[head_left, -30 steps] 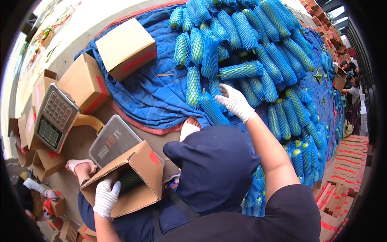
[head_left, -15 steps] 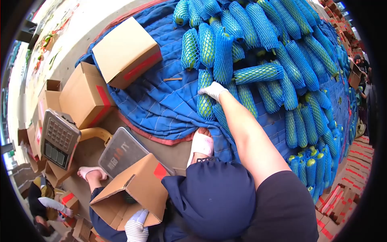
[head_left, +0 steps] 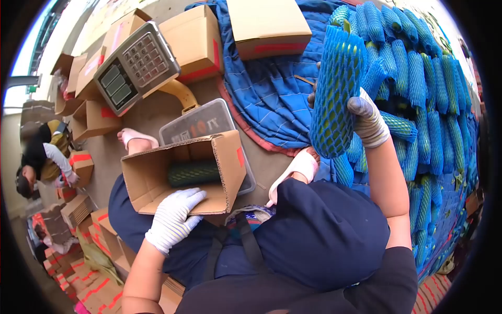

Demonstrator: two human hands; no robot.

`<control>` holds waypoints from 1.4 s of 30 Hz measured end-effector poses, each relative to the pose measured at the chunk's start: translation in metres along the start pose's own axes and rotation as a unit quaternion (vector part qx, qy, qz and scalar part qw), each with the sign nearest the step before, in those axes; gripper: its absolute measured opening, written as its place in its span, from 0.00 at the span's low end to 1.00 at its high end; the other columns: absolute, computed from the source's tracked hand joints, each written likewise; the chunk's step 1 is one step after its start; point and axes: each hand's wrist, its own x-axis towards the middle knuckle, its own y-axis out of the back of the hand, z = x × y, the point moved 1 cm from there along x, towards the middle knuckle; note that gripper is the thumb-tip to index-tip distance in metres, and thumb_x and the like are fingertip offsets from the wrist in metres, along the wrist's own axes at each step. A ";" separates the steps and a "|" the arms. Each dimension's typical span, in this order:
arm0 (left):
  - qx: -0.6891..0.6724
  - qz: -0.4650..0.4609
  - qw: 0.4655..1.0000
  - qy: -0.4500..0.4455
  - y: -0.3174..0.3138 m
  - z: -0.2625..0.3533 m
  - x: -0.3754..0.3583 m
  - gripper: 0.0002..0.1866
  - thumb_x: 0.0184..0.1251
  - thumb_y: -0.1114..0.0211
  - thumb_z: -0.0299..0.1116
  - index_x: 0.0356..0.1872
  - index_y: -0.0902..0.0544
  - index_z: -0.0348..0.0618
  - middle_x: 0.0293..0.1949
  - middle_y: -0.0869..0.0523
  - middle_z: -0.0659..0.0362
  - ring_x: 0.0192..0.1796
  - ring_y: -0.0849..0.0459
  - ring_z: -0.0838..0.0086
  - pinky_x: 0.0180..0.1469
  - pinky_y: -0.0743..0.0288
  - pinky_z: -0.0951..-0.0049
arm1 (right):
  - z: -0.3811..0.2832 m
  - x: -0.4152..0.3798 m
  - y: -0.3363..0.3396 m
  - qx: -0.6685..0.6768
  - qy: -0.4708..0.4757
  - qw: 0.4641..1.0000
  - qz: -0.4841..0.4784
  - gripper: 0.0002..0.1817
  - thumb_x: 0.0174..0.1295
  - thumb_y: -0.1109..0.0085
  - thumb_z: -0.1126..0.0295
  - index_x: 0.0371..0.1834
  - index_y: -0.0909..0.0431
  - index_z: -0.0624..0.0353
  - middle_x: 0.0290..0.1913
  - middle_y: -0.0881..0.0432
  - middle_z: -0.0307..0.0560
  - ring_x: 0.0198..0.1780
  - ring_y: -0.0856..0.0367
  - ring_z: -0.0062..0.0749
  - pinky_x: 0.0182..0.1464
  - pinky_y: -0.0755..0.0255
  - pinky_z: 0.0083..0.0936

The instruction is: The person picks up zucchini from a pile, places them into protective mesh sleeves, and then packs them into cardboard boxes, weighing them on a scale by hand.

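Note:
My right hand (head_left: 369, 119), in a pale glove with dark-stained fingertips, grips a long green fruit in a blue foam net sleeve (head_left: 337, 94). It is raised close to the camera, nearly upright, and I cannot make out its exact kind. My left hand (head_left: 175, 217), in a striped white glove, clasps the near rim of an open cardboard box (head_left: 230, 172), its fingers over the edge. Inside that box lies another netted green fruit (head_left: 193, 174), in shadow. Many more netted fruits (head_left: 415, 78) are piled at the right.
A scale with a keypad display (head_left: 138, 68) and flat platform (head_left: 209, 119) stands beyond the box. Closed cartons (head_left: 269, 23) rest at the top on a blue quilt (head_left: 261, 83). Another person (head_left: 44, 152) bends over boxes at far left.
My right hand has lifted a netted fruit from the pile and brought it up. My left hand stays at the box, whose opening now faces me more. The view has turned left.

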 end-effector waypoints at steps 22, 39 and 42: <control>-0.021 0.094 0.995 0.014 -0.001 -0.037 -0.033 0.18 0.51 0.34 0.25 0.47 0.16 0.43 0.42 0.14 0.48 0.46 0.17 0.51 0.51 0.24 0.56 | 0.028 0.036 -0.266 -0.664 0.250 0.595 -0.378 0.14 0.59 0.39 0.62 0.40 0.20 0.61 0.34 0.17 0.52 0.35 0.14 0.47 0.33 0.22 0.40; -0.093 0.155 0.984 -0.009 0.049 0.036 0.012 0.20 0.71 0.39 0.36 0.58 0.19 0.33 0.57 0.16 0.49 0.62 0.21 0.55 0.69 0.34 0.59 | 0.056 0.067 0.201 -0.710 0.007 0.587 0.389 0.36 0.60 0.39 0.58 0.68 0.35 0.66 0.73 0.38 0.65 0.74 0.40 0.54 0.74 0.43 0.38; -0.083 0.155 0.984 -0.009 0.060 0.046 0.028 0.21 0.74 0.41 0.38 0.58 0.20 0.32 0.56 0.16 0.48 0.61 0.20 0.57 0.67 0.32 0.60 | 0.057 0.065 0.202 -0.747 0.011 0.545 0.380 0.36 0.58 0.37 0.56 0.66 0.33 0.67 0.70 0.35 0.65 0.72 0.37 0.54 0.73 0.40 0.39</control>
